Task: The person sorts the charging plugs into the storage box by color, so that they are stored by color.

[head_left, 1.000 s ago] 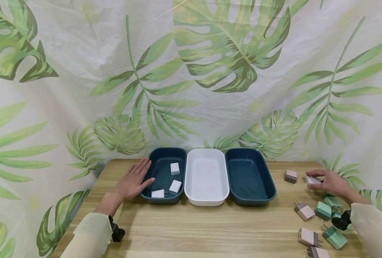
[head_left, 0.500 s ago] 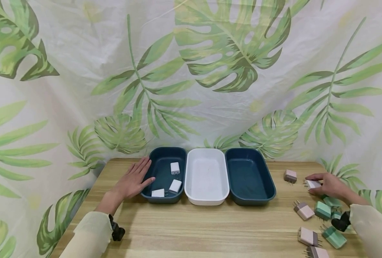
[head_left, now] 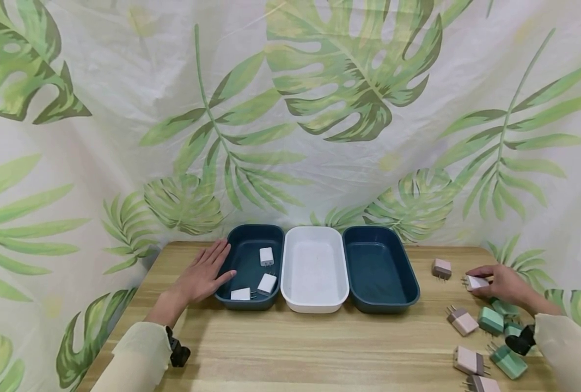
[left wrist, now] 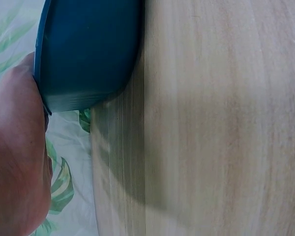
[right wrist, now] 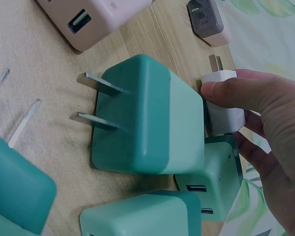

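My left hand [head_left: 203,274] lies along the left side of a dark blue tray [head_left: 254,300], its fingers straight and its thumb reaching over the rim. The left wrist view shows the blue tray wall [left wrist: 88,54] beside the hand [left wrist: 19,147]. Three white charger plugs [head_left: 266,256] lie inside that tray. At the right of the table my right hand [head_left: 506,284] pinches another white charger plug [head_left: 476,282] between thumb and fingers. In the right wrist view the metal prongs of this white charger plug [right wrist: 221,110] point away from the hand [right wrist: 275,113].
A white tray [head_left: 315,307] and a second dark blue tray [head_left: 380,306] stand beside the first. Several green charger plugs [head_left: 509,361] lie close under the right wrist. Several pink-and-brown charger plugs [head_left: 463,320] are spread nearby. A leaf-patterned cloth [head_left: 329,179] hangs behind the table.
The white charger plug and my right fingers have shifted very slightly on the right side. My left hand and the trays have stayed in place.
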The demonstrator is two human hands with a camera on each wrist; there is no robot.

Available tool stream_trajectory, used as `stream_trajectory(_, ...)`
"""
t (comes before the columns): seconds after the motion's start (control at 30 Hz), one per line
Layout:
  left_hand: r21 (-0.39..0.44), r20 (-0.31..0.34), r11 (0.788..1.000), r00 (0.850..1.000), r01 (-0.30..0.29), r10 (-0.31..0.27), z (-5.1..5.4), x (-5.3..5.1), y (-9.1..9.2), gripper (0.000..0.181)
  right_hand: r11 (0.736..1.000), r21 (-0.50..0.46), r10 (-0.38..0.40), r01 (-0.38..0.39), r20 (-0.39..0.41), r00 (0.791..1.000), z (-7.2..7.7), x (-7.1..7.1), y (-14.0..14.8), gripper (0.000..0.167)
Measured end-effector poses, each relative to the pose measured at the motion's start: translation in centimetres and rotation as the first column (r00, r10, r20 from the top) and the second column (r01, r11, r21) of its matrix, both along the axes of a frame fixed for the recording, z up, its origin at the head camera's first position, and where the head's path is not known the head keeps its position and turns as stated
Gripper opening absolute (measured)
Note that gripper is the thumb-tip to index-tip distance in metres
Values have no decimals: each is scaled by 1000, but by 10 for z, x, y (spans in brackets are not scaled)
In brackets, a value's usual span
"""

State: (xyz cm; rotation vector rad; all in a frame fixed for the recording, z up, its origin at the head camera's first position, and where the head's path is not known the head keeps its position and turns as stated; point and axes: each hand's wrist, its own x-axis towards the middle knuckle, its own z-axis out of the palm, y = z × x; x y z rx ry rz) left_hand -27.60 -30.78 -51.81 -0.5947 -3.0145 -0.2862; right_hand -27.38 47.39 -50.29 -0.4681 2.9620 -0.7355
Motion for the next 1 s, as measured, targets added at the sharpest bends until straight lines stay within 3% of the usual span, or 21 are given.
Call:
stream_trajectory(0.33, 4, -61, 1000, 998, 8, -7, 8, 6, 6, 84, 1000, -25, -15, 13, -59, 998, 7, 4, -2, 47)
stream_trajectory(0.6, -12, -55, 1000, 998, -3, 2, 10, 5, 6, 83, 1000, -9, 9, -11, -191, 981, 19, 6, -12, 43)
stream_trajectory(1.0, -22, -47, 1000, 999, -2, 1, 6, 4, 4, 82, 1000, 7, 30, -29, -192, 981, 36, 11, -33, 43)
